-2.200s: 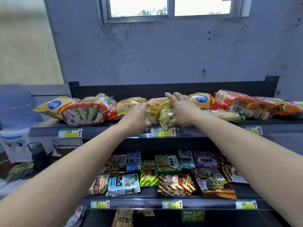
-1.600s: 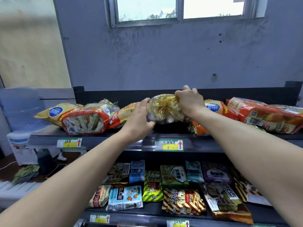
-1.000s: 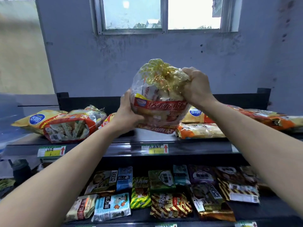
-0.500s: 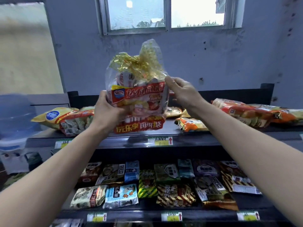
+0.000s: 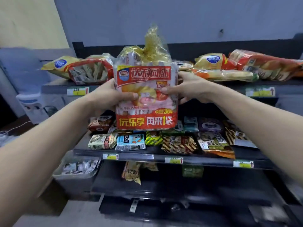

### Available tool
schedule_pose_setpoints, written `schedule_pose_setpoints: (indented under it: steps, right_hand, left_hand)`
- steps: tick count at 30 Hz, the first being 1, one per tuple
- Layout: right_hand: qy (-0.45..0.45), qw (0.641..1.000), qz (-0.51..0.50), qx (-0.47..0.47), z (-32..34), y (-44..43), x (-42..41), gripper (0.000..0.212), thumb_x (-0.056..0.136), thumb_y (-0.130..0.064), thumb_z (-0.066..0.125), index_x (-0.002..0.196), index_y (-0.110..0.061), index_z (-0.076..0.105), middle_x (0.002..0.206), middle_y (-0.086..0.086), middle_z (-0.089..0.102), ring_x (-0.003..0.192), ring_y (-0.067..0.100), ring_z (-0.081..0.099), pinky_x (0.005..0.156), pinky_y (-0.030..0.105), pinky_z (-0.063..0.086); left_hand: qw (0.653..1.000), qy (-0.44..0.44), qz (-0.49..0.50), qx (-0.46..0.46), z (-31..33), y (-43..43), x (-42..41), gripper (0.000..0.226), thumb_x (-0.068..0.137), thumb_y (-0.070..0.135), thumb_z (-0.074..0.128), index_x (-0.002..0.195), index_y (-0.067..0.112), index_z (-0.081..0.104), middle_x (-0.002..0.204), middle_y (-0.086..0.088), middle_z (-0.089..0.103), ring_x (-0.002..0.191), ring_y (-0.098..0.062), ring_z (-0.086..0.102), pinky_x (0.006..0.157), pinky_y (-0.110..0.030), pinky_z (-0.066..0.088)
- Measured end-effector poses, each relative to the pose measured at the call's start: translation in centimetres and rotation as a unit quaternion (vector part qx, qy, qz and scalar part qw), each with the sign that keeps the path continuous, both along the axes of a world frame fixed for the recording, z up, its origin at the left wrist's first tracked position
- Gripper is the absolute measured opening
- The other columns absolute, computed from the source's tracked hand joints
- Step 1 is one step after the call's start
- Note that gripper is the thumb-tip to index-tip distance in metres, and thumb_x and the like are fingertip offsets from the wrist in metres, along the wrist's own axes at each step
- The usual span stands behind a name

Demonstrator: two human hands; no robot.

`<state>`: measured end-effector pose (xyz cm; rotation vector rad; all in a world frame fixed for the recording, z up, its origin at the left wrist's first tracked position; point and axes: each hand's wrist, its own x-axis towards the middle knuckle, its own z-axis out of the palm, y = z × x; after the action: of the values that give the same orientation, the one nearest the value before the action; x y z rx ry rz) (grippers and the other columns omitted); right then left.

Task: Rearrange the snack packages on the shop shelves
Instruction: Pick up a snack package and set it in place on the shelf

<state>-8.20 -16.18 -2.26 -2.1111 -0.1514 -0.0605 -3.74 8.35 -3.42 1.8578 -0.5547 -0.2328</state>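
**Big bag held upright in both hands, in front of the shelves**

The large snack bag [image 5: 146, 95] is held in open air in front of the top shelf [image 5: 55, 90], and its base hides part of the middle shelf [image 5: 139, 156]. The left hand [image 5: 108, 95] grips its left side and the right hand [image 5: 188, 89] its right, both thumbs pressed on the front. Half a second ago the right hand was open beside the bag's upper edge, and the bag sat higher in view. The bag is crinkly clear plastic with red printed bands, gathered to a gold-flecked peak, with small wrapped pieces inside. Soft, puffy packs [image 5: 178, 144] crowd both dark shelves.
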Motion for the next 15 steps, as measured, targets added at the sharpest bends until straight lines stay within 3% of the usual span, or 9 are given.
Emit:
schedule_pose_setpoints:
  steps: [6,11,15]
  right_hand:
    - [0.056,0.997,0.007,-0.054,-4.3,-0.6,-1.6,0.034,0.079,-0.036,0.073,0.107,-0.032,0.054,0.099,-0.014,0.069,0.091,0.004,0.065,0.066,0.028,0.054]
    - [0.096,0.993,0.011,-0.065,-8.1,-2.0,-2.4,0.030,0.082,-0.032,0.071,0.106,-0.030,0.053,0.100,-0.011,0.069,0.091,0.006,0.065,0.071,0.028,0.056]
    - [0.116,0.992,-0.003,-0.047,-10.5,-3.7,-2.5,0.037,0.085,-0.025,0.068,0.117,-0.022,0.050,0.107,-0.008,0.066,0.098,0.010,0.062,0.075,0.030,0.053]
  left_hand:
    - [0.996,0.055,-0.033,0.056,-4.6,0.1,-0.6,0.052,0.058,0.031,0.078,0.105,0.030,0.058,0.100,0.002,0.073,0.089,-0.021,0.072,0.068,-0.038,0.059]
    - [0.991,0.102,-0.039,0.077,-7.9,-1.1,-1.2,0.058,0.062,0.027,0.077,0.114,0.028,0.051,0.102,0.005,0.073,0.090,-0.017,0.071,0.065,-0.033,0.058]
    - [0.991,0.099,-0.015,0.085,-10.0,-3.0,-1.4,0.054,0.075,0.016,0.074,0.119,0.031,0.046,0.104,0.004,0.071,0.091,-0.017,0.071,0.068,-0.033,0.058]
